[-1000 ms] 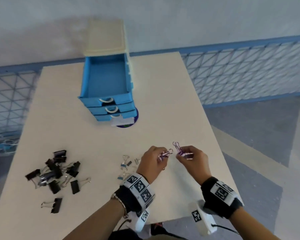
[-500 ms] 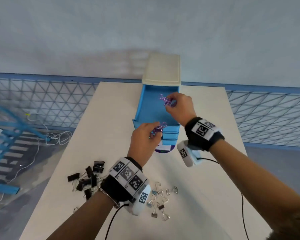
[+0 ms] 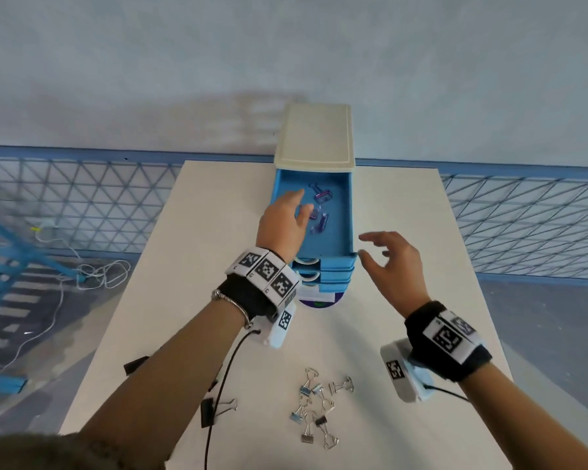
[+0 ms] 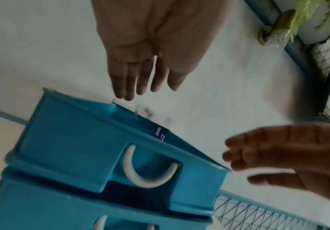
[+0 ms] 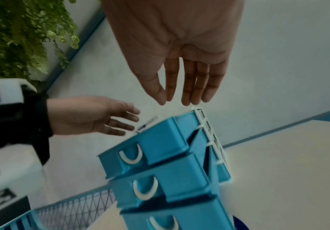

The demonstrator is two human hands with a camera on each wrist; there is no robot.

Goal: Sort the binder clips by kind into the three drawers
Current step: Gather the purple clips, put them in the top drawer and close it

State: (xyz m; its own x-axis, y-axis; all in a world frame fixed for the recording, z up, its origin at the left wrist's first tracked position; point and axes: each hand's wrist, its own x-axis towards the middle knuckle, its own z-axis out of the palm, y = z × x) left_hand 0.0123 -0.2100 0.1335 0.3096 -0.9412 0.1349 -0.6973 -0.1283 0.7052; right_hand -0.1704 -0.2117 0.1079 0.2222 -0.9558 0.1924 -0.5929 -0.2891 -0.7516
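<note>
Desk lower centre: small metal clips (image 3: 314, 408) lie nearer right hand (image 3: 392, 262); both hands' fingers apart, empty, left hand (image 3: 282, 220) over top drawer (image 3: 348, 212).

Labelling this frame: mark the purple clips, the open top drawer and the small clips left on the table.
purple clips (image 3: 322, 195), head view, clip body.
top drawer (image 3: 349, 212), head view, right wall.
small clips (image 3: 314, 407), head view, pile's middle.

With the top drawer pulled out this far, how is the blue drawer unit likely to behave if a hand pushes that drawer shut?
The drawer unit looks like thin, light plastic, so it may slide back along the table rather than stay put. The top drawer holds only a few purple clips, so it should probably move easily. Tall and narrow, it could rock.
</note>
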